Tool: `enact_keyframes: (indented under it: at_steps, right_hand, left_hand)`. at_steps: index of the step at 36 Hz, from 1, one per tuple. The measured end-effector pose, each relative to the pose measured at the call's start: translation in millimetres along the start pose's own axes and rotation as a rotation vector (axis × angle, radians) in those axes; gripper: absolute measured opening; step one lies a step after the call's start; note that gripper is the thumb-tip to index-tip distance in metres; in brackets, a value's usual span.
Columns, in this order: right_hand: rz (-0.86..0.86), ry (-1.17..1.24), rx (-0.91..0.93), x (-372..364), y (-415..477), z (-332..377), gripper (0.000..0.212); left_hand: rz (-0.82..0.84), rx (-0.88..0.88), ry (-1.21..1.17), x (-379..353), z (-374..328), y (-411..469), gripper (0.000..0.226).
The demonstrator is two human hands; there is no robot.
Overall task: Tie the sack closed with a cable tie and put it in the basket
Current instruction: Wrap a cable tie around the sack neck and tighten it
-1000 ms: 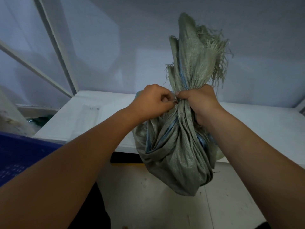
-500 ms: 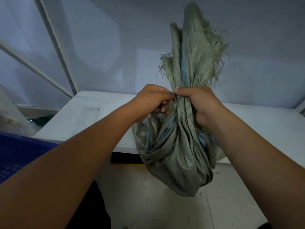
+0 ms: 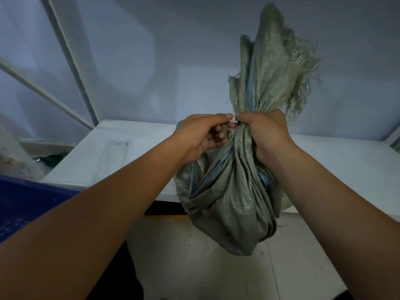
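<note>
Head view: right hand (image 3: 268,135) grips the sack (image 3: 229,202) at its bunched neck, left hand (image 3: 199,135) pinches a white tie (image 3: 233,120); counter (image 3: 121,154) behind.

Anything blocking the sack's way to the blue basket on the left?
Nothing loose shows between them. The sack hangs from the right hand; the blue basket sits lower left, partly out of frame. Only the person's own left forearm crosses that line.

Just a white table (image 3: 129,152) against a pale bluish wall (image 3: 173,50), white frame bars (image 3: 71,61) off left, something crumpled and green (image 3: 52,158) behind, scuffed floor tiles (image 3: 303,267) below.
</note>
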State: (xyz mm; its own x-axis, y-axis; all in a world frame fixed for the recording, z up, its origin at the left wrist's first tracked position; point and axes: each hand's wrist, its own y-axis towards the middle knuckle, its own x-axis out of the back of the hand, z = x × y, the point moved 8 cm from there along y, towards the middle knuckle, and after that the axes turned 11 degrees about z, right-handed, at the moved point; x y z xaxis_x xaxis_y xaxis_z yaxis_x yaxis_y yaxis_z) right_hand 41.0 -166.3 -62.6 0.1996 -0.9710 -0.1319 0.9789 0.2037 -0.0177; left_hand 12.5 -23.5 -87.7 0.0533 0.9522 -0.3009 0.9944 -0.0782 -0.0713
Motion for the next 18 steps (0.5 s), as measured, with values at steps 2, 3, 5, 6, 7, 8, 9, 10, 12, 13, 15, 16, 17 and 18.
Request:
enact_keyframes:
  at_steps: [2, 3, 5, 6, 7, 8, 9, 10, 12, 13, 15, 16, 17, 18]
  right_hand:
    - [-0.012, -0.006, 0.001, 3, 1, 0, 0.020]
    - [-0.016, -0.013, 0.003, 3, 0, 0, 0.019]
    - [-0.022, -0.019, 0.013, 3, 2, -2, 0.020]
    - [-0.032, -0.011, 0.020, 4, 4, -2, 0.021]
    - [-0.050, -0.002, 0.021, 5, 5, -3, 0.022]
    - [-0.074, 0.003, 0.021, 8, 6, -5, 0.023]
    - [-0.099, 0.006, 0.019, 11, 6, -6, 0.022]
    - [-0.118, 0.009, 0.018, 13, 8, -7, 0.022]
    - [-0.150, 0.018, 0.014, 18, 9, -9, 0.019]
    - [-0.167, 0.026, 0.007, 20, 9, -11, 0.016]
    - [-0.192, 0.040, -0.014, 23, 9, -15, 0.014]
    - [-0.197, 0.041, -0.022, 24, 9, -17, 0.015]
    - [-0.201, 0.037, -0.028, 24, 8, -18, 0.014]
    - [-0.208, 0.031, -0.031, 24, 8, -19, 0.014]
  left_hand:
    - [0.009, -0.011, 0.029, -3, 2, 0, 0.023]
    - [0.013, -0.020, 0.032, -4, 3, 0, 0.019]
    - [0.016, -0.039, -0.001, -7, 6, 1, 0.015]
    - [0.019, -0.050, -0.032, -9, 7, 2, 0.014]
    - [0.025, -0.058, -0.066, -11, 9, 2, 0.014]
    - [0.034, -0.066, -0.096, -14, 11, 2, 0.015]
    - [0.043, -0.074, -0.124, -18, 12, 1, 0.014]
    - [0.050, -0.080, -0.149, -22, 14, 0, 0.011]
    - [0.053, -0.081, -0.187, -29, 20, -2, 0.007]
    - [0.048, -0.079, -0.197, -32, 24, -3, 0.007]
    - [0.023, -0.081, -0.177, -34, 30, -2, 0.010]
    - [0.003, -0.082, -0.158, -34, 33, -1, 0.011]
    - [-0.017, -0.079, -0.142, -34, 34, -2, 0.014]
    - [-0.035, -0.072, -0.123, -33, 35, -3, 0.020]
